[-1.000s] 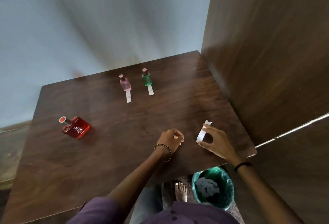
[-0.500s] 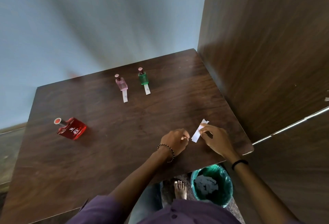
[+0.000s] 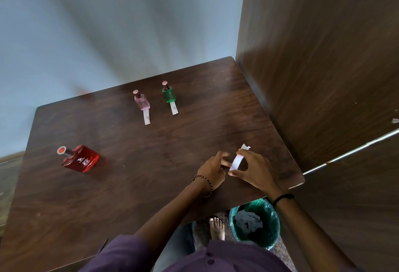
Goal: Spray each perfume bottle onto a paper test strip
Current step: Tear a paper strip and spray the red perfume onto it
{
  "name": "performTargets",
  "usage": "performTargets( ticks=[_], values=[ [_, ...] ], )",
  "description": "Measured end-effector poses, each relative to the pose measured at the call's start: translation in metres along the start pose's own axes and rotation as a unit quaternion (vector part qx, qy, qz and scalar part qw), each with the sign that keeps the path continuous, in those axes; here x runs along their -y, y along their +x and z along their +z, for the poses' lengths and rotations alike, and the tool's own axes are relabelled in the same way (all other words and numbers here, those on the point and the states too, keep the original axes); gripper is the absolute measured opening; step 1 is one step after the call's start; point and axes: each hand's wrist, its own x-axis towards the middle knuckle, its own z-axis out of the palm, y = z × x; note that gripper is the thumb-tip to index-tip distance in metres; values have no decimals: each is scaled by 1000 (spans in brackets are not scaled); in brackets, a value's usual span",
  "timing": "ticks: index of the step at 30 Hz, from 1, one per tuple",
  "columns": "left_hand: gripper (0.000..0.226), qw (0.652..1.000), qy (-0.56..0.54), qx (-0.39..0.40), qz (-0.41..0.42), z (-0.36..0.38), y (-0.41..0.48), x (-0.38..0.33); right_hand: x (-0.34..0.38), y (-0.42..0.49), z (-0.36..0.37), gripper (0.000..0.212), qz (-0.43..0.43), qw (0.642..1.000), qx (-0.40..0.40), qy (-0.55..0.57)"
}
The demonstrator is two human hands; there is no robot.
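Paper strip (image 3: 236, 162) pinched in right hand (image 3: 252, 169), left hand (image 3: 212, 169) touching

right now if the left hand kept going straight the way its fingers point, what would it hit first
Most likely the paper strip that the right hand pinches: the left hand points right, its fingers nearly at the strip. Depth is unclear, so contact cannot be told.

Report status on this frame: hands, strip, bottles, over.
Right hand pinching paper strip; left hand touching its edge. Red bottle has no strip; pink bottle and green bottle each have one. Nothing in the way.
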Motion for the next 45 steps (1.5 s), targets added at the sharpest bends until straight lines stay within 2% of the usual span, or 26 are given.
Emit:
performTargets(
  ticks=[5, 7, 11, 14, 18, 22, 24, 25, 30, 32, 34, 39, 45],
  values=[
    [56, 998, -58, 3, -2, -1, 2, -6, -4, 1, -3, 27, -24, 999, -41, -2],
    [55, 998, -58, 12, -1, -2, 4, -7, -6, 1, -3, 16, -29, 998, -53, 5],
    [41, 1000, -10, 18, 15, 1, 8, -6, -8, -1, 0, 22, -25, 998, -56, 25],
    [33, 996, 72, 19, 51, 2, 8, -7, -12, -3, -1, 31, -6, 996, -34, 79],
    [43, 964, 216, 57, 148, 6, 13, -9, -15, -2, -12, 31, 14, 991, -3, 136],
    [50, 935, 281, 55, 208, 15, 21, -6, -15, -3, -18, 23, 62, 980, 10, 187],
    [56, 929, 296, 60, 212, 15, 23, -10, -15, -4, -21, 8, 98, 972, 4, 213],
    [58, 927, 304, 66, 209, 14, 24, -13, -16, -4, -23, 8, 115, 966, -7, 229],
    [53, 920, 331, 56, 203, 8, 30, -27, -16, -9, -23, 15, 206, 935, -92, 274],
    [50, 914, 344, 53, 208, 9, 30, -29, -17, -14, -20, 19, 226, 932, -100, 264],
    [48, 909, 357, 49, 209, 10, 31, -29, -19, -17, -18, 23, 216, 943, -92, 235],
    [44, 902, 373, 67, 209, 9, 33, -31, -11, -25, -14, 3, 153, 968, -46, 193],
    [47, 901, 381, 75, 192, 7, 29, -33, -7, -30, -2, 7, 157, 971, -35, 179]
  ],
)
